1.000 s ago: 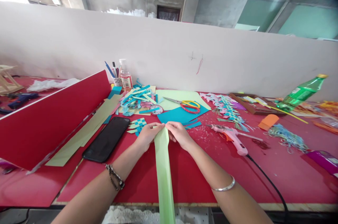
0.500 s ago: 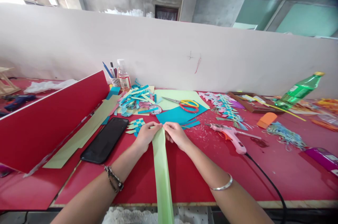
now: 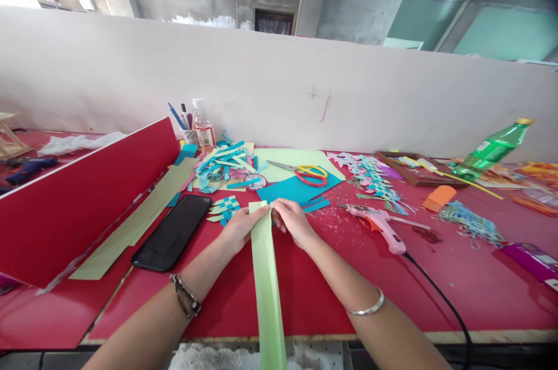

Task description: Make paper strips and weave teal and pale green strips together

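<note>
A long pale green paper strip (image 3: 265, 277) with a lengthwise crease runs from my hands down past the table's front edge. My left hand (image 3: 239, 226) grips its far end from the left, thumb on top. The fingertips of my right hand (image 3: 292, 222) pinch the right corner of the same end. Just beyond lie a blue paper sheet (image 3: 279, 191) and scissors (image 3: 311, 175) with yellow and red handles. Near my left hand is a small woven blue and green paper piece (image 3: 226, 205).
A black phone (image 3: 172, 233) and more green strips (image 3: 135, 222) lie left, beside a red upright board (image 3: 87, 201). A pink glue gun (image 3: 379, 225) with a cord lies right. Behind are a heap of paper scraps (image 3: 224, 164), a clear bottle (image 3: 203, 126) and a green bottle (image 3: 492, 149).
My left hand has shifted slightly down along the strip, and the strip's far end now shows above its thumb. My right hand stays at the right corner with its fingers a little rearranged.
</note>
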Tool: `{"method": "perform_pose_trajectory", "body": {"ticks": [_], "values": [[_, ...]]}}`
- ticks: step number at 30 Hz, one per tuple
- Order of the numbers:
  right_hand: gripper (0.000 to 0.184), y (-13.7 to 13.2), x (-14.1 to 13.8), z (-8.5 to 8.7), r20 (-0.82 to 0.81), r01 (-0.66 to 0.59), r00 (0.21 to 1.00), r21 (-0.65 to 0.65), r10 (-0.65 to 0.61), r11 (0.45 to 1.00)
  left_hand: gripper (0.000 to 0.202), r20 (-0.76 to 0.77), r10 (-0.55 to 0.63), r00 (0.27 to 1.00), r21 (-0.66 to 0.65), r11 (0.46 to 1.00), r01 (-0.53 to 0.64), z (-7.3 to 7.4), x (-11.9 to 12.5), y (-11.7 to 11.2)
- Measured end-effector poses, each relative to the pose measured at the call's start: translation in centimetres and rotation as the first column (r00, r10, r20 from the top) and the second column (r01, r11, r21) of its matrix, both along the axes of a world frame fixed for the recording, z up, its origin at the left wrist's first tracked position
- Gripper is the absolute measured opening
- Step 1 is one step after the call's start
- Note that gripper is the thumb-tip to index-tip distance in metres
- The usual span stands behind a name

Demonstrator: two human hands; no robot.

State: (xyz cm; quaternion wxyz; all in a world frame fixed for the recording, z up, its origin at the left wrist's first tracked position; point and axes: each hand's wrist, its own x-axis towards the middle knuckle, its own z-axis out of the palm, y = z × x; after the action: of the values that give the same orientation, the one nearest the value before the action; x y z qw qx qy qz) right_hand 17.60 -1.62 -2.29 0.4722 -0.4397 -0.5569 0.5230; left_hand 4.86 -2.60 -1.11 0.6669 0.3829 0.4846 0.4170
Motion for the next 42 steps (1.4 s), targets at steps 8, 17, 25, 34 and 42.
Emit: {"method": "perform_pose_trajectory", "body": {"ticks": [8, 17, 25, 34, 42], "values": [[0.028, -0.09, 0.02, 0.15, -0.006, -0.117, 0.993, -0.053, 0.117, 0.992, 0.037, -0.244, 0.014, 0.97, 0.228, 0.973, 0.043, -0.33, -0.24, -0.01], [0.031, -0.15, 0.0, -0.04, 0.058, -0.147, 0.987, -0.043, 0.15, 0.988, 0.037, -0.34, 0.207, 0.917, 0.36, 0.93, -0.077, 0.35, -0.15, 0.02], [0.027, 0.08, -0.02, -0.21, -0.002, 0.023, 1.0, -0.023, -0.023, 0.999, 0.039, -0.149, 0.065, 0.987, 0.136, 0.99, -0.045, 0.35, -0.12, -0.02], [0.029, 0.07, 0.02, 0.08, 0.031, -0.046, 0.998, -0.047, 0.048, 0.998, 0.037, -0.221, -0.028, 0.975, 0.26, 0.962, 0.087, -0.03, -0.29, -0.04], [0.027, -0.02, 0.03, -0.12, 0.043, -0.072, 0.996, -0.017, 0.072, 0.997, 0.035, -0.21, 0.085, 0.974, 0.281, 0.959, -0.023, 0.1, -0.12, 0.11]]}}
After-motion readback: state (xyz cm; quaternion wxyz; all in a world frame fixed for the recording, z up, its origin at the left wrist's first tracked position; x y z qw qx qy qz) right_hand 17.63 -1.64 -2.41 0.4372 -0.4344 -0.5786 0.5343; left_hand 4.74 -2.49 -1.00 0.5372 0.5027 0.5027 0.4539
